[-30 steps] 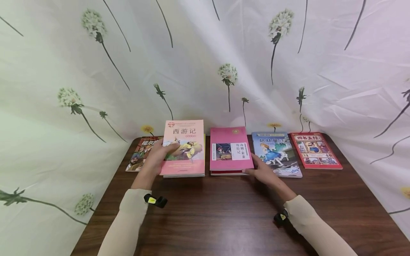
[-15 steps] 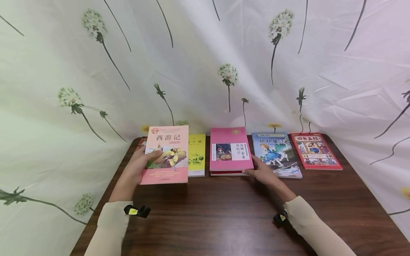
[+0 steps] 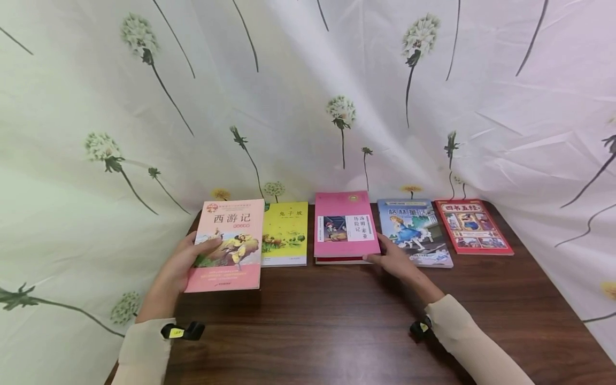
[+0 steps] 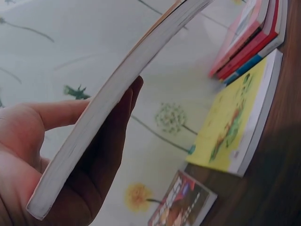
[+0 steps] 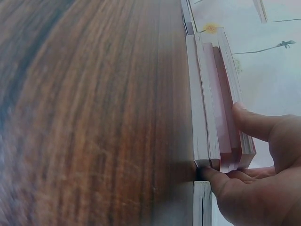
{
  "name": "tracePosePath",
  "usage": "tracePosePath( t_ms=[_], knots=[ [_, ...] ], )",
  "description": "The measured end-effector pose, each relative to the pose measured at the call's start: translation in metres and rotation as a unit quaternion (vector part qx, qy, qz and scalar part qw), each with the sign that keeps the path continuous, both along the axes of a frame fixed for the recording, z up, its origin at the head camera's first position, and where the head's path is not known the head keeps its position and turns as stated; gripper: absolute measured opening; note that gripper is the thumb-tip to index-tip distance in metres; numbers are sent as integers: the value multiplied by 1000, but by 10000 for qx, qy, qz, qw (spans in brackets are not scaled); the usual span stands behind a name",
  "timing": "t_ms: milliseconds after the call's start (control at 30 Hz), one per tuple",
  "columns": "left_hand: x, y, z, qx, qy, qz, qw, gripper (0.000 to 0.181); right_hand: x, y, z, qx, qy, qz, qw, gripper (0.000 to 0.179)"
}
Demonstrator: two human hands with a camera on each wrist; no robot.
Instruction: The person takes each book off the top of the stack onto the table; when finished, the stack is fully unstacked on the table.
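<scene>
A pink paperback storybook [image 3: 226,246] is held tilted up off the table in my left hand [image 3: 180,262], thumb on its front cover. Seen in the left wrist view, its white page edge [image 4: 89,117] faces the camera and the fingers [image 4: 113,141] support the back. My right hand [image 3: 397,259] grips the near right corner of a stack of books topped by a magenta book [image 3: 344,206]. In the right wrist view the thumb [image 5: 256,125] lies on the top book's near edge while the other fingers wrap the stack's side, low by the table.
A yellow book [image 3: 289,235] lies between the held book and the stack. To the right are a blue fairy-tale book [image 3: 409,224] and a red book [image 3: 474,227]. A dark-covered book [image 4: 176,202] lies at the left. Behind hangs a dandelion-print cloth [image 3: 289,107].
My left hand has carried the pink storybook left and toward me, off the yellow book, now uncovered; the dark-covered book is now hidden behind it in the head view. My right hand stays put.
</scene>
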State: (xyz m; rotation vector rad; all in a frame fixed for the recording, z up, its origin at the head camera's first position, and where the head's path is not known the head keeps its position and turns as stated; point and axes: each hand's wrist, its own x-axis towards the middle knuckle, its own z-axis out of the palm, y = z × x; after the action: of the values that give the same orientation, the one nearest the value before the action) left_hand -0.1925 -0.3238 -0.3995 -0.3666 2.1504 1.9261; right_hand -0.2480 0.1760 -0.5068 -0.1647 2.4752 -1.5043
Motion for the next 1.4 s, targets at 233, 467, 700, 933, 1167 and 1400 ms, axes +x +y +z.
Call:
tracePosePath(
  t_ms=[233, 467, 700, 933, 1167, 1400],
  knots=[
    [13, -20, -5, 129, -205, -6, 9997, 89, -1, 1, -1, 50, 28, -14, 10000, 88],
    [26, -38, -11, 61, -355, -79, 9993, 90, -1, 2, -1, 17, -5, -8, 10000, 88],
    [37, -55, -19, -98, -597, -24, 9982, 93, 0, 3, -1, 56, 5, -28, 10000, 88],
    [46, -70, -30, -213, -824, -18, 9964, 92, 1, 2, -1, 29, -38, -37, 10000, 88],
    [57, -86, -41, -204, -1046, -138, 9942, 92, 1, 1, 0, 42, -16, -42, 10000, 88],
    [63, -98, -51, -537, -1355, -169, 9892, 100, 1, 0, 2, 99, 21, -11, 9999, 86]
  ],
)
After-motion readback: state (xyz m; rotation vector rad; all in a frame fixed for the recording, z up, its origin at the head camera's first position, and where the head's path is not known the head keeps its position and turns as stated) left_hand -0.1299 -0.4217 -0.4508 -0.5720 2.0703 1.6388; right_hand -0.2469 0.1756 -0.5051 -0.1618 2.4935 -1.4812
